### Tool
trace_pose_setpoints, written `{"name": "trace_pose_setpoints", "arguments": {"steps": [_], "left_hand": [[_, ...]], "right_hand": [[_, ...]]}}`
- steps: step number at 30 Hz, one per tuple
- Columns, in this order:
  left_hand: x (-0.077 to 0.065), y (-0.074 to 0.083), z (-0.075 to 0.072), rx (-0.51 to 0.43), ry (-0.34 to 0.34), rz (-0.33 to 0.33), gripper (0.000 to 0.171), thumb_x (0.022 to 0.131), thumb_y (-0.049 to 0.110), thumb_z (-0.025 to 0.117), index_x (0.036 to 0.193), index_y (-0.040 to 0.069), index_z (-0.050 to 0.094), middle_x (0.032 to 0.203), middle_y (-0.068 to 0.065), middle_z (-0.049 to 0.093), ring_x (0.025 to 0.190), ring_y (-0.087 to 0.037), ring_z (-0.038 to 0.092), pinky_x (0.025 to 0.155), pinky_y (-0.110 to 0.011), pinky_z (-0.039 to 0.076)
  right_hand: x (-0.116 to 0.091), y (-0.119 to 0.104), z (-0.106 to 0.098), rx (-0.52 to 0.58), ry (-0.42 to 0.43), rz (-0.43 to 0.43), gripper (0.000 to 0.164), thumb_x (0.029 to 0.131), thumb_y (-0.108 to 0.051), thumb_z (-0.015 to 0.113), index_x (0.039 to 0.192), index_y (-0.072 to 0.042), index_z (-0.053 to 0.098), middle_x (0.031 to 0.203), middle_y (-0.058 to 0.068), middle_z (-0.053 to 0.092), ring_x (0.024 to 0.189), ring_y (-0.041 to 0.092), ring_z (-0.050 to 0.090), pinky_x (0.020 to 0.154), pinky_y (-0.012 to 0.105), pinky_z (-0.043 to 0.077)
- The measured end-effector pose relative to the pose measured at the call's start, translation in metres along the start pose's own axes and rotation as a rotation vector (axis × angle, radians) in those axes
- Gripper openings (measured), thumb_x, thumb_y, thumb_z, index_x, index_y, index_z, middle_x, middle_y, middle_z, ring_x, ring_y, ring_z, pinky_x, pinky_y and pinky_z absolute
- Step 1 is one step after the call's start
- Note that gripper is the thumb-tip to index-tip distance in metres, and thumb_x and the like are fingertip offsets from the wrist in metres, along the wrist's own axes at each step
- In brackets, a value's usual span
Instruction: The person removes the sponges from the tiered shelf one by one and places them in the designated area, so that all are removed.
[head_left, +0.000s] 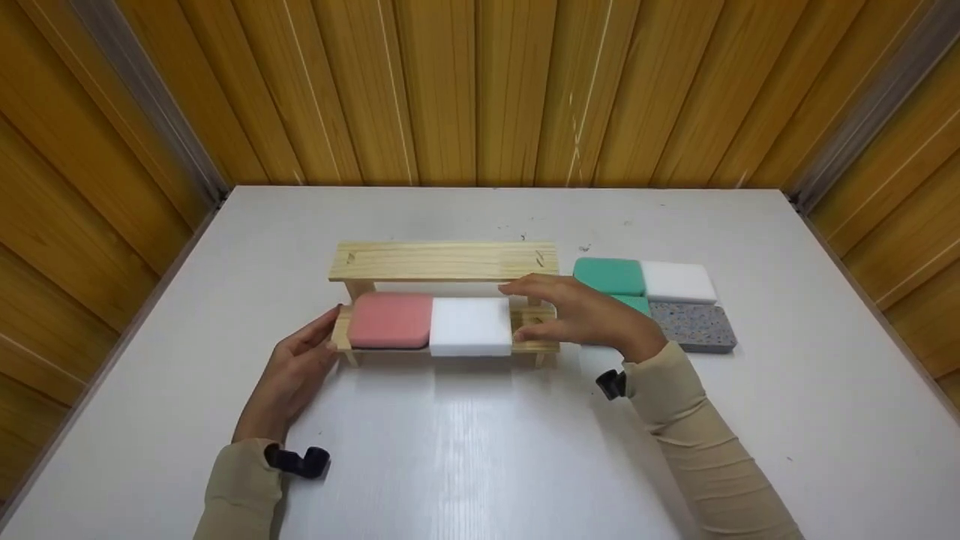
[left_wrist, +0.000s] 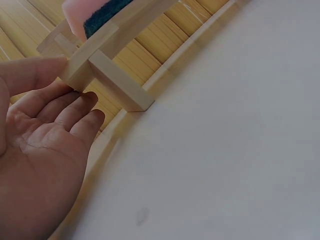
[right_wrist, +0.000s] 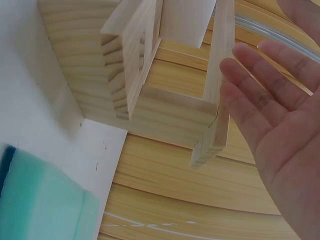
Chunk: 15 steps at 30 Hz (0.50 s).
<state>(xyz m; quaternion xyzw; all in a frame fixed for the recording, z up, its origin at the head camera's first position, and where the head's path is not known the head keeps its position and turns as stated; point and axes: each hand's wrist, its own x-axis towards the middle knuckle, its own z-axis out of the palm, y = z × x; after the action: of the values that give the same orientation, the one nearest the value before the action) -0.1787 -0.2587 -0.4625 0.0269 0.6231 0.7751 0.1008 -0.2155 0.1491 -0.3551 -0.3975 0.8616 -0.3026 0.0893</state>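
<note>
A two-step wooden rack (head_left: pixel 442 261) stands on the white table. On its lower step a pink sponge (head_left: pixel 390 320) with a dark underside lies at the left, right beside a white sponge (head_left: pixel 471 326). My left hand (head_left: pixel 296 367) holds the left end of that step, thumb at the front edge and fingers behind; the left wrist view shows the thumb and fingertips against the wood (left_wrist: pixel 102 42). With fingers spread and nothing held, my right hand (head_left: pixel 592 315) is over the rack's right end, thumb close to the white sponge's right side.
Right of the rack lie two green sponges (head_left: pixel 609 276), another white sponge (head_left: pixel 679 283) and a grey speckled sponge (head_left: pixel 694 328), grouped together. The rack's upper step is bare wood. Wood-patterned panels (head_left: pixel 442 90) close off the table's back and sides.
</note>
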Motion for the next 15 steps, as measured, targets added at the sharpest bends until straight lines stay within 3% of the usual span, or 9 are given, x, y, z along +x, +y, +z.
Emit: {"name": "trace_pose_setpoints", "arguments": {"steps": [15], "left_hand": [[-0.001, -0.001, -0.001, -0.005, -0.013, 0.011, 0.068, 0.094, 0.008, 0.060, 0.152, 0.005, 0.025, 0.161, -0.007, 0.018, 0.148, -0.024, 0.020, 0.110, -0.019, 0.037]], "right_hand": [[0.017, -0.007, 0.016, -0.035, -0.069, 0.015, 0.064, 0.086, -0.031, 0.072, 0.141, -0.008, 0.048, 0.143, 0.007, 0.050, 0.134, 0.026, 0.044, 0.111, 0.047, 0.040]]}}
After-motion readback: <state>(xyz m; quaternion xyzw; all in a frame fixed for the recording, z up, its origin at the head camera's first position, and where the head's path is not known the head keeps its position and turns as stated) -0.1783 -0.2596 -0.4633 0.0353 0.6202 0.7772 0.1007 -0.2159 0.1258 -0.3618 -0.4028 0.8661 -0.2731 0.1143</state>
